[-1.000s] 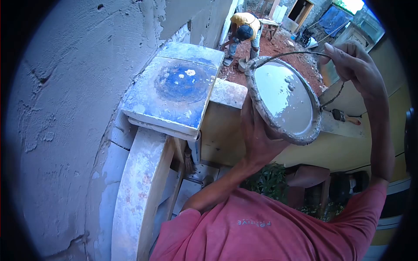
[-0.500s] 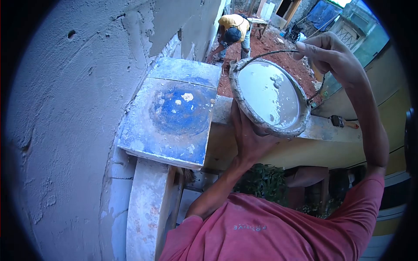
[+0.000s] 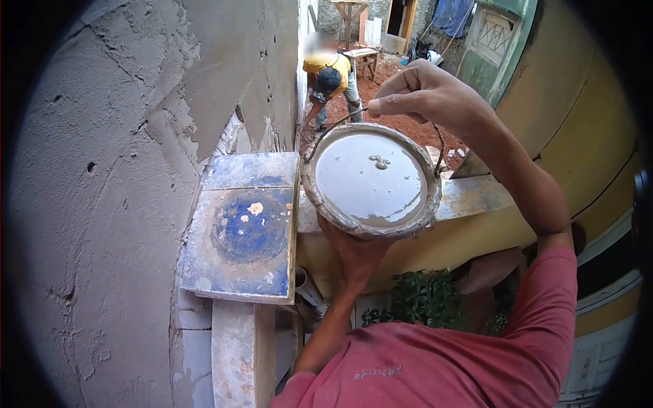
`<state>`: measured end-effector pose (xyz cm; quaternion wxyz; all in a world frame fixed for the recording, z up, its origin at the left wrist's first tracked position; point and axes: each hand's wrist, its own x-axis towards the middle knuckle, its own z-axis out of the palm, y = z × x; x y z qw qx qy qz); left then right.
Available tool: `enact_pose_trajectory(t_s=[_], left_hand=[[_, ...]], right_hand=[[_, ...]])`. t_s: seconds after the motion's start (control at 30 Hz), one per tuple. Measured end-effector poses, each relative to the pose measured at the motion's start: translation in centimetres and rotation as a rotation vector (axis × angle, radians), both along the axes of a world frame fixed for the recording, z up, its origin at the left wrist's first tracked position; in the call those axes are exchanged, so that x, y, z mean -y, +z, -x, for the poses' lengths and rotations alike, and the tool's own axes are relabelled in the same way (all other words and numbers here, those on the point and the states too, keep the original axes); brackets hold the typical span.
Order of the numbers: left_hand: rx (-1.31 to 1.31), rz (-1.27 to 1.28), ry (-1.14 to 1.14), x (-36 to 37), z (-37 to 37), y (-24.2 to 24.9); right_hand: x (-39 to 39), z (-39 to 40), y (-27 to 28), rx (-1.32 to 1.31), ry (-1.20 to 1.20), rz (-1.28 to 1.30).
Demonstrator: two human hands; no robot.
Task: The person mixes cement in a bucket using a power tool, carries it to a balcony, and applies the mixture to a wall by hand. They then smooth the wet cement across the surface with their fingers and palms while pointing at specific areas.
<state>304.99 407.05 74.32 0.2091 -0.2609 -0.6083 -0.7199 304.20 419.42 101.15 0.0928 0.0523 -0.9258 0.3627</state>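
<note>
Rough grey plaster wall [image 3: 102, 204] on left, cracked, patchy. Yellow wall [image 3: 578, 129] on right, green frame [image 3: 511, 7] with pale lattice [image 3: 494, 32] beyond it. Red dirt [image 3: 394, 73] at back, wooden bench [image 3: 362, 52] standing on it. Farther: stone wall [image 3: 423, 17], dark doorway [image 3: 396, 18] with wooden frame [image 3: 409, 26], blue tarp [image 3: 450, 17] nearby. Daylight, outdoors.

Room lies open over the slab [image 3: 248, 238], hemmed by wall [image 3: 115, 217] and bucket [image 3: 371, 230].

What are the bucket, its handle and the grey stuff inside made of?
Bucket: maybe plastic or rubber; rough, caked crust mostly hides it.
Handle: probably wire or cord, being thin, dark, bent.
Grey stuff: likely wet cement mix, since it's shiny with lumps.
</note>
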Motion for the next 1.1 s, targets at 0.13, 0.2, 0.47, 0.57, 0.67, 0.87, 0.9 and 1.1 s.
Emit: enact_pose_trajectory(t_s=[0.13,0.2,0.47,0.57,0.67,0.87,0.9,1.1], left_hand=[[0.023,0.059,-0.025,0.4,0.3,-0.2],[0.042,0.193,-0.01,1.5,0.3,-1.5],[-0.031,0.53,-0.074,3.5,1.2,-3.3],[0.085,0.679,-0.137,4.2,1.7,-4.1],[-0.014,0.706,-0.077,3.8,1.3,-3.8],[-0.02,0.734,-0.03,3.6,0.9,-3.7],[-0.024,0.744,-0.034,3.4,0.5,-3.4],[-0.004,0.753,-0.038,3.2,0.2,-2.4]], right_hand=[[-3.1,2.0,-1.1,-0.032,0.074,0.064],[-3.5,1.7,-0.5,-0.01,0.052,0.043],[-6.9,1.7,-5.1,-0.326,-0.149,0.13],[-8.2,2.7,-8.4,-0.49,-0.164,0.102],[-9.5,0.9,-9.0,-0.495,-0.164,0.043],[-11.9,-3.0,-15.3,-0.802,-0.336,0.589],[-11.5,-4.2,-17.1,-0.818,-0.417,0.706],[-8.0,-4.7,-27.4,-0.429,-0.524,0.824]])
